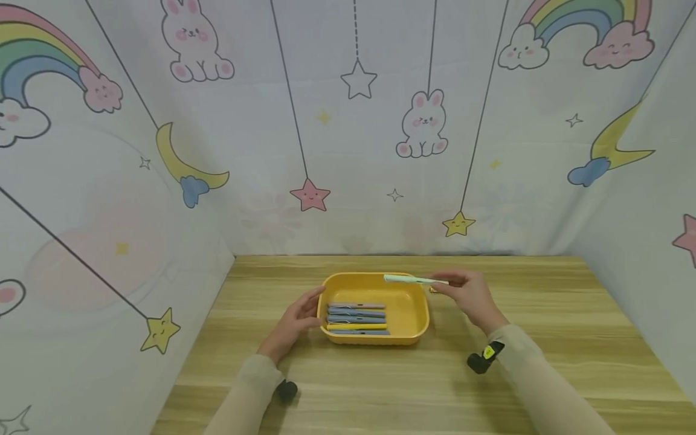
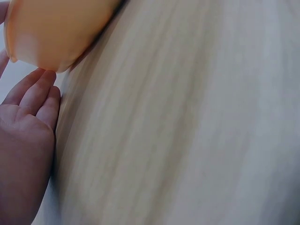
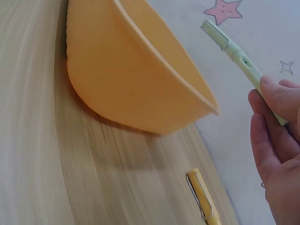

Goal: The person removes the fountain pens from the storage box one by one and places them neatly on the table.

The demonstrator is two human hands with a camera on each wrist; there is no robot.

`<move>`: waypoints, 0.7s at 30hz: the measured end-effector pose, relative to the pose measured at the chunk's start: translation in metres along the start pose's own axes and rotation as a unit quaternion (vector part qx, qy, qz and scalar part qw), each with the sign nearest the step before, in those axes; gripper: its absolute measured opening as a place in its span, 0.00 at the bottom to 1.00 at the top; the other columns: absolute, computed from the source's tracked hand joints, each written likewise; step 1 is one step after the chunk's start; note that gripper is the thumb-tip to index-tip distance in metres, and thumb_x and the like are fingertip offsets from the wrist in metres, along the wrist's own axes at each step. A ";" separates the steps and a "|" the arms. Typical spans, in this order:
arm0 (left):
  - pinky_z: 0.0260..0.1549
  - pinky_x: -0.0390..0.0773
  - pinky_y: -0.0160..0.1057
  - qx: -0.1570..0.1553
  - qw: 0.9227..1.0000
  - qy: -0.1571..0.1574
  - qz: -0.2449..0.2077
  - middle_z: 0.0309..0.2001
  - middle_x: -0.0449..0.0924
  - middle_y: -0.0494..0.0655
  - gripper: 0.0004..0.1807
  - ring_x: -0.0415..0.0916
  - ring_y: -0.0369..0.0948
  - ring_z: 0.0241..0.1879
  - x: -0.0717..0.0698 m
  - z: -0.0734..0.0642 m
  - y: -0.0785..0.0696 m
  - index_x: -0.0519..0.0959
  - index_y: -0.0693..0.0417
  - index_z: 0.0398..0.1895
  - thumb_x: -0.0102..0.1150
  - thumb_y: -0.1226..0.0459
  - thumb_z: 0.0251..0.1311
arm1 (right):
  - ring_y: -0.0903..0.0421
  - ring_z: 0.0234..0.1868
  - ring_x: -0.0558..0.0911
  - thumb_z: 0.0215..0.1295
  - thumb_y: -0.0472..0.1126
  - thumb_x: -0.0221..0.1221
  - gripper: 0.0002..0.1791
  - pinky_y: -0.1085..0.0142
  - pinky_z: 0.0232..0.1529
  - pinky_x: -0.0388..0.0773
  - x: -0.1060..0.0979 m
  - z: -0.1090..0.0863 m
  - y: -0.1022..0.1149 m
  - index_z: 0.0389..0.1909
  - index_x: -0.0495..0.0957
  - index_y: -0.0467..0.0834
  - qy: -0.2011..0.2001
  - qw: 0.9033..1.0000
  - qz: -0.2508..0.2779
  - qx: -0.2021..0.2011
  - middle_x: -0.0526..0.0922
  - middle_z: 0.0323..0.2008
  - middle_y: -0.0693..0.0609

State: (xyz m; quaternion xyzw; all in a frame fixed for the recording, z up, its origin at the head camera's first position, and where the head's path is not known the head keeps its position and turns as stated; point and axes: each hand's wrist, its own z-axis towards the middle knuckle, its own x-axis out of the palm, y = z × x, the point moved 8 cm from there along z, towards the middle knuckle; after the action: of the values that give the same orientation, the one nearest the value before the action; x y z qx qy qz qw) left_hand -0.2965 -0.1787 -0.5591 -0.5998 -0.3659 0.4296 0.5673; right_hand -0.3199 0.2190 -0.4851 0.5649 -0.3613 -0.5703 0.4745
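A yellow plastic basin [image 1: 375, 340] stands on the wooden table. My left hand [image 1: 293, 323] holds its left end, thumb and fingers spread against the outer wall; in the left wrist view several fingertips [image 2: 49, 75] touch the basin's wall [image 2: 56, 33]. Between thumb and fingers, my right hand [image 1: 469, 296] pinches a pale mint-green pen [image 1: 402, 278] by one end. The pen's capped end [image 3: 216, 35] points left, above the basin's right rear rim. Several pens [image 1: 356, 316], mostly blue with one yellow, lie side by side in the basin's left half.
Right of the basin, a yellow pen [image 3: 202, 197] with a metal clip lies on the table, mostly covered by my right hand in the head view. White cloth walls [image 1: 359, 151] printed with stars and rabbits enclose the table [image 1: 375, 386] at the back and both sides.
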 end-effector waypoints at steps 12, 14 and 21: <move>0.76 0.60 0.57 -0.012 1.000 -0.008 -0.003 0.80 0.62 0.56 0.40 0.62 0.54 0.77 0.001 -0.002 -0.002 0.64 0.42 0.81 0.64 0.70 0.67 | 0.64 0.44 0.88 0.69 0.45 0.70 0.24 0.63 0.49 0.87 -0.043 -0.010 -0.013 0.59 0.84 0.34 -0.055 0.998 -0.007 -0.010 0.89 0.54 0.45; 0.76 0.60 0.58 -0.012 1.000 -0.007 -0.005 0.80 0.62 0.56 0.40 0.62 0.55 0.77 0.001 -0.002 -0.003 0.64 0.42 0.81 0.64 0.70 0.67 | 0.66 0.45 0.87 0.69 0.46 0.70 0.24 0.67 0.48 0.86 -0.049 -0.011 -0.017 0.59 0.84 0.34 -0.061 0.998 -0.011 -0.008 0.88 0.55 0.45; 0.76 0.58 0.59 -0.008 1.000 0.004 -0.012 0.81 0.59 0.57 0.41 0.61 0.57 0.78 0.001 -0.002 -0.002 0.62 0.42 0.82 0.63 0.69 0.68 | 0.72 0.47 0.85 0.70 0.47 0.70 0.26 0.76 0.48 0.82 -0.068 -0.020 -0.034 0.61 0.82 0.33 -0.073 0.996 -0.040 0.007 0.87 0.58 0.40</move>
State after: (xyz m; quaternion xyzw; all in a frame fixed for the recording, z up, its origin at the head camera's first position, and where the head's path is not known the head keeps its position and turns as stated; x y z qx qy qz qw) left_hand -0.2939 -0.1781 -0.5570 -0.6017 -0.3744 0.4176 0.5686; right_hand -0.3108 0.2962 -0.4988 0.5384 -0.3762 -0.6262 0.4201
